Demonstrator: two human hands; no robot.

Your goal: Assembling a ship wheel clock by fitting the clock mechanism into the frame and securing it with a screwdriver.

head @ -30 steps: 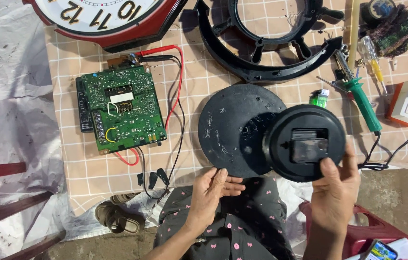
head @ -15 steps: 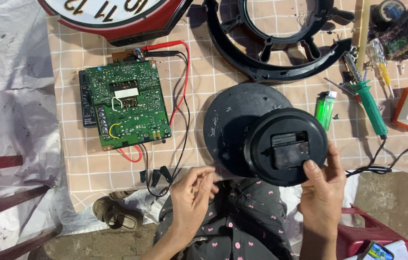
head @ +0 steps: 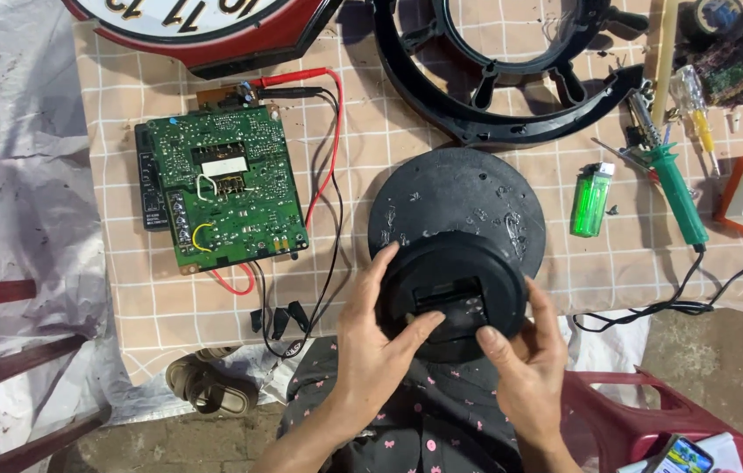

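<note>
Both hands clamped on round black cap (head: 450,293) at table's near edge: left hand (head: 376,350) gripping its left rim, thumb on top; right hand (head: 525,363) cupping its right side. Just behind, touching: flat black disc (head: 459,197). Green circuit board (head: 222,188) left, green lighter (head: 590,200) right, on checked cloth (head: 345,158).

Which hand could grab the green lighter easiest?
Probably the right hand. It sits on the side of the round black part nearer the green lighter; the left hand would have to cross over.
</note>
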